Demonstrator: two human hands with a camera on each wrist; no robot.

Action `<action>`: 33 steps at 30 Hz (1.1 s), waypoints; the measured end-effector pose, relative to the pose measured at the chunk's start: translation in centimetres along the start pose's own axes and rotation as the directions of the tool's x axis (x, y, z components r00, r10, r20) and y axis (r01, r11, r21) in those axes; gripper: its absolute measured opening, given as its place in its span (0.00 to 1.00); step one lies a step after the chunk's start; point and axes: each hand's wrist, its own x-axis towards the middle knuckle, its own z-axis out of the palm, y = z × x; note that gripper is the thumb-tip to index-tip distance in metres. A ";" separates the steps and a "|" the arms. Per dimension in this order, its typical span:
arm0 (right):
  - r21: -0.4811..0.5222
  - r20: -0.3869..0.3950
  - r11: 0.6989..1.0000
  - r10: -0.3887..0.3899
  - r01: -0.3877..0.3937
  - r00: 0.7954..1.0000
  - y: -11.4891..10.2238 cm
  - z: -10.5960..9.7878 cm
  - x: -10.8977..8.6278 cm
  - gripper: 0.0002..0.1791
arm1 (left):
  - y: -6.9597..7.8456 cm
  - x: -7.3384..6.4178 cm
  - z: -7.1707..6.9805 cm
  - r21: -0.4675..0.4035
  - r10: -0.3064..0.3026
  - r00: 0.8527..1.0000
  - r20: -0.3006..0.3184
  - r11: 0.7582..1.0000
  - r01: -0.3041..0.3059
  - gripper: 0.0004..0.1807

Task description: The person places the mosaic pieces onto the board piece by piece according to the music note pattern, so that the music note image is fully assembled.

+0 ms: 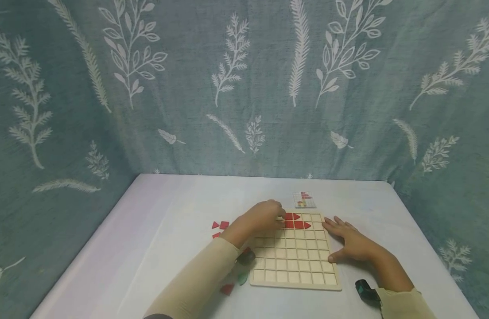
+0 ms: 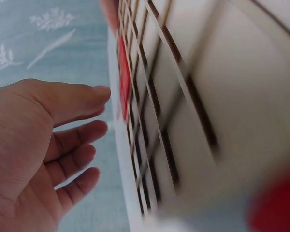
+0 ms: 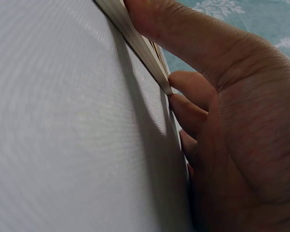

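A pale wooden grid board point(image 1: 293, 264) lies on the table, divided into many square cells. Two rows of red tiles point(image 1: 298, 224) fill cells near its far edge, each row ending in a triangle pointing right. My left hand point(image 1: 264, 216) is over the far left part of the board, fingertips beside the left end of these rows. In the left wrist view its thumb and fingers are loosely bent, and no piece shows between them. My right hand point(image 1: 351, 239) rests along the board's right side, its thumb and fingertips point(image 3: 186, 87) touching the edge.
A small pattern card point(image 1: 304, 200) lies beyond the board. Left of it are loose red pieces point(image 1: 224, 225); nearer me lie a green piece point(image 1: 242, 278) and another red one point(image 1: 227, 289), close to my left sleeve point(image 1: 200, 277). A patterned curtain point(image 1: 244, 88) hangs behind the table.
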 end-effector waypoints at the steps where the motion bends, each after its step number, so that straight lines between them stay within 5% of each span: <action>1: -0.001 -0.003 1.000 0.003 -0.003 1.000 0.0 -0.1 -0.1 0.64 | -0.3 -0.6 -0.2 0.001 -0.008 1.000 -0.003 1.000 0.008 0.11; 12: 0.007 -0.006 1.000 0.017 -0.017 1.000 0.3 -0.1 -0.3 0.64 | -4.6 -6.1 -0.6 0.081 -0.103 0.995 -0.004 0.991 0.103 0.10; 19: 0.015 -0.003 1.000 0.013 -0.013 1.000 0.1 0.1 -0.3 0.64 | -6.0 -9.3 -0.6 0.036 -0.297 0.955 0.021 0.954 0.296 0.10; 23: 0.017 -0.006 1.000 0.015 -0.015 1.000 -0.1 0.0 -0.3 0.64 | -7.0 -10.5 -1.0 0.002 -0.341 0.940 0.033 0.940 0.341 0.10; 29: 0.013 0.000 1.000 0.014 -0.014 1.000 -0.3 0.1 -0.2 0.64 | -7.9 -11.6 -1.2 0.015 -0.315 0.948 0.048 0.949 0.314 0.09; 33: 0.008 0.003 1.000 0.010 -0.010 1.000 -0.3 0.2 0.1 0.64 | -8.2 -11.7 -1.4 -0.047 -0.350 0.930 0.114 0.933 0.357 0.09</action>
